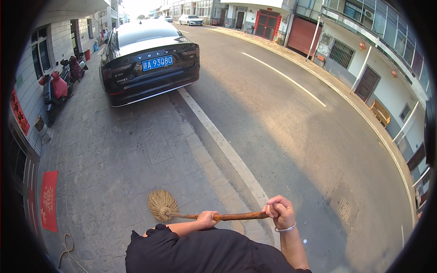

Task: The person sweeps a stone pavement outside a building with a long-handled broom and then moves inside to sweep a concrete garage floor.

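A string mop with a tan, round head [162, 204] and a brown wooden handle [239, 216] lies across the view in front of me. The mop head rests on the grey paving at the lower left. My left hand [207, 219] is closed around the handle's middle, nearer the mop head. At the handle's far end, on the right, my right hand [279, 211] grips it, with a silver bracelet [286, 228] on the wrist. Between the hands the handle passes over the pavement edge, close to my dark shirt.
A black Volvo sedan [150, 73] stands ahead, partly on the paving. Parked scooters [59, 87] line the tiled wall at left. A red mat [49, 201] and a hose [69, 250] lie at lower left. The asphalt road [290, 136] runs along the right.
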Action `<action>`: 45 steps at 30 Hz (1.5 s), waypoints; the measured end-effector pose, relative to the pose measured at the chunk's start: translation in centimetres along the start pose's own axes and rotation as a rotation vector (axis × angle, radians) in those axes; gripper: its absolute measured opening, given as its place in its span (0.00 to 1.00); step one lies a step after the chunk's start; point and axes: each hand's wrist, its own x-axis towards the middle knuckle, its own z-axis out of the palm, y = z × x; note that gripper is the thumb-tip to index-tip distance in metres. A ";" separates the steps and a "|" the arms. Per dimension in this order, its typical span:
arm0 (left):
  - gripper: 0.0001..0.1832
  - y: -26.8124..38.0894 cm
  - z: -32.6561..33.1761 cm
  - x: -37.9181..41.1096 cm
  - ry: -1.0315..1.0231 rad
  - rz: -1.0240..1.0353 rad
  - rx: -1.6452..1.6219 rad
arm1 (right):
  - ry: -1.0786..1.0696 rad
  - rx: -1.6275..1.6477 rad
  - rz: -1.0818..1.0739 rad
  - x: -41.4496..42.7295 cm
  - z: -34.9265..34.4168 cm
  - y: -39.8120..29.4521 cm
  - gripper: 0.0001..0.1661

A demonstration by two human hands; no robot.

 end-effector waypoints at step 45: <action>0.08 2.5 -9.1 33.9 -0.258 0.455 -0.303 | 0.069 -0.075 -0.060 25.1 -4.7 -0.9 0.08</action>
